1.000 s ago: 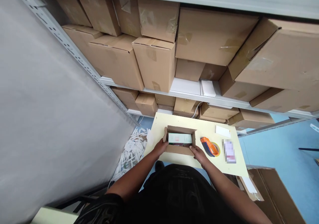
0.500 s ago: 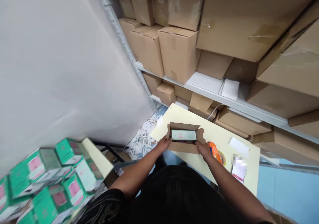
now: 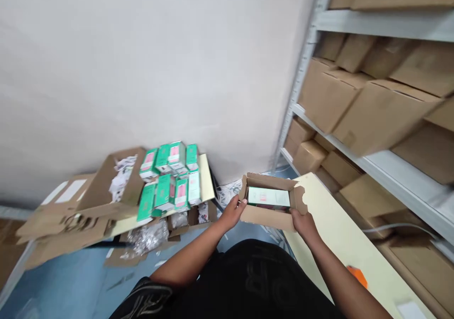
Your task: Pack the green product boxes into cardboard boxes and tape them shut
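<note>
An open cardboard box (image 3: 266,217) is held between my two hands in front of my body. My left hand (image 3: 232,213) is closed on its left end, thumb near the rim. At the opposite end, my right hand (image 3: 303,222) grips the lower right corner. Inside lies a white and green product carton (image 3: 268,196) with a small pink mark, its lower part hidden by the box wall. The box's end flaps stand out on both sides.
A cream table (image 3: 329,234) on the right carries an orange tape dispenser (image 3: 357,276). Several green cartons (image 3: 165,191) are stacked on the left table, beside an open box (image 3: 102,186) of paper shreds. Bubble wrap (image 3: 147,238) lies below. Shelves (image 3: 386,25) hold cardboard boxes.
The view has swung left, bringing the left table and its open box into sight. Both hands still hold the cardboard box, which is now off the right table's corner, with floor beneath it.
</note>
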A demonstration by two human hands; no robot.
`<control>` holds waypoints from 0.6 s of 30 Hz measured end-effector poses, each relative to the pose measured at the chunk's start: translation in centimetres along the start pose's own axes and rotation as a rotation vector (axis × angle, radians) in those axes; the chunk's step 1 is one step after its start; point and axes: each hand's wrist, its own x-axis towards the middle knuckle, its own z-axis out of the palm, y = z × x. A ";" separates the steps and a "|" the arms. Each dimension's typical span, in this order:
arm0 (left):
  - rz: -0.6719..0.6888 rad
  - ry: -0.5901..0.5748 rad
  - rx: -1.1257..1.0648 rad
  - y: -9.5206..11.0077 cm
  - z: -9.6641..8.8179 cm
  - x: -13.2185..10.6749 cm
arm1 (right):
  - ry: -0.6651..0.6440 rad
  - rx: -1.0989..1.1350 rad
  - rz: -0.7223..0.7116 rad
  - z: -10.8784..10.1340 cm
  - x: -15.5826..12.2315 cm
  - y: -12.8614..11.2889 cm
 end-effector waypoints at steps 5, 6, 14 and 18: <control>0.158 0.124 -0.055 -4.1 -10.6 -3.5 | -0.020 -0.080 -0.134 7.0 -0.7 -7.9; 0.162 0.133 -0.074 -5.0 -13.0 -4.3 | -0.026 -0.075 -0.162 8.7 -0.9 -9.4; 0.060 0.329 0.037 -11.8 -33.0 -7.8 | -0.070 -0.120 -0.370 22.6 -3.9 -19.4; -0.047 0.642 0.240 -16.0 -44.3 -6.4 | -0.119 -0.182 -0.399 27.5 -5.4 -22.6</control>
